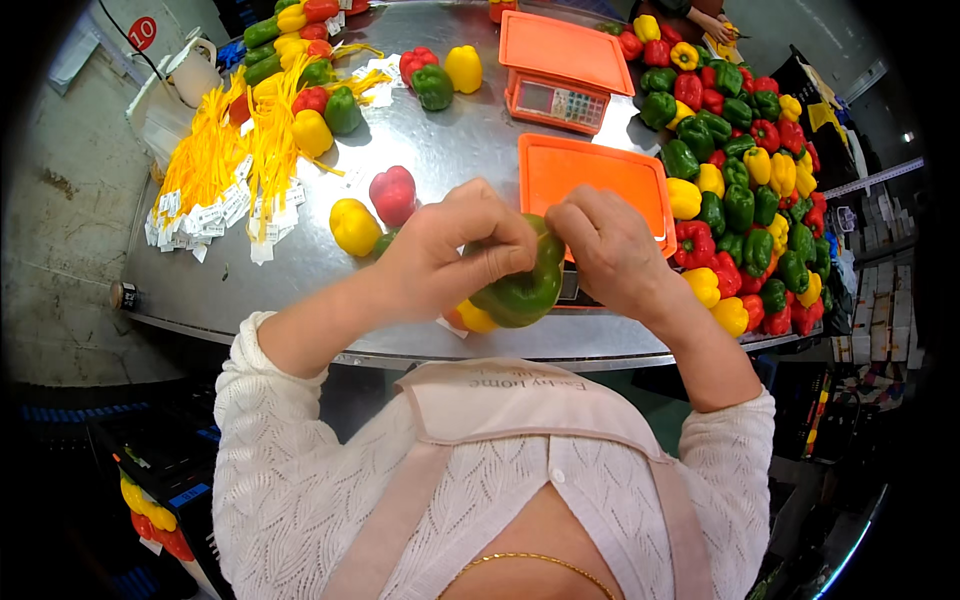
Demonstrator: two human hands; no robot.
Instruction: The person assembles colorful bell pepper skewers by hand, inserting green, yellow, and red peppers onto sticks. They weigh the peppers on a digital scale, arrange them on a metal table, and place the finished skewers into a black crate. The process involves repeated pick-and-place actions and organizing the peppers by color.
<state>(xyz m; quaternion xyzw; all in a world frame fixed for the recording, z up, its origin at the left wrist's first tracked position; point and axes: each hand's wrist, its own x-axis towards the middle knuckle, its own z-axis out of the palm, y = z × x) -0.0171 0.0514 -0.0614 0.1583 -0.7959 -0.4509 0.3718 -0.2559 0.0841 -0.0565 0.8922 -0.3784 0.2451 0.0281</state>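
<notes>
A large green bell pepper (525, 295) is between my two hands near the table's front edge. My left hand (465, 240) is closed at its left side, thumb and forefinger pressed together over it. My right hand (612, 245) is closed at its upper right, fingers bent in a pinch. A thin yellowish line crosses the pepper's top between the hands; I cannot tell whether it is a strip. Under my left hand part of a yellow pepper (477, 317) shows, with a bit of white tag below. Beyond my left wrist are another yellow pepper (355, 227) and a red pepper (392, 195).
Two orange-topped scales (565, 55) (597, 185) stand at centre right. A large pile of mixed peppers (745, 205) covers the right side. Yellow strips with white tags (255, 150) hang at the left, near a white kettle (195, 68). Another person's hand (712, 25) is at the far right.
</notes>
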